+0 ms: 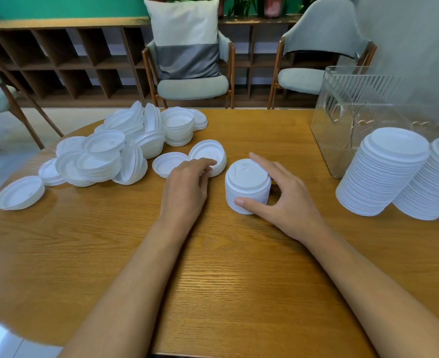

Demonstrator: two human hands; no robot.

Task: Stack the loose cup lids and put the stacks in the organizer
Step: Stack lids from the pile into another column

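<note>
The right hand [285,202] grips a short upright stack [248,184], tops up, in the middle of the worktop [226,267]. The left hand [184,187] has its fingers [206,164] on an upturned lid [208,152] beside it; grip unclear. The organizer [342,117] at the right edge is cut off.

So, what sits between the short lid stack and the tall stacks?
Head view: only the right hand gripping the short stack, then bare table up to the tall stacks.

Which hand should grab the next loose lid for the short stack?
Left. The left hand touches the tilted lid beside the loose lid pile; the right hand holds the short lid stack.
</note>
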